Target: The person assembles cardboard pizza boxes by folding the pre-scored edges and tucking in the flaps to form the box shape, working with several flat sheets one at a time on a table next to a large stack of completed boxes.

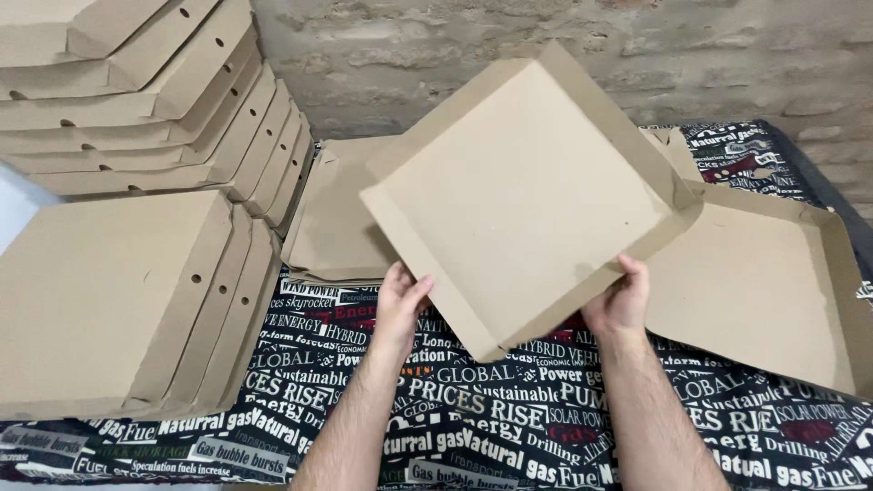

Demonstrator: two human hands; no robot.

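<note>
Your left hand (397,305) and right hand (622,300) each grip an edge of the box (518,195), tilted above the cloth (473,409), stacks (136,227) beside.

Both hands hold a half-folded cardboard box (523,195) tilted above the table: the left hand (400,305) grips its near-left edge, the right hand (621,300) its near-right edge. Folded boxes (118,291) are stacked at the left, flat sheets (332,227) behind, all on a newsprint-patterned cloth (491,409).
</note>
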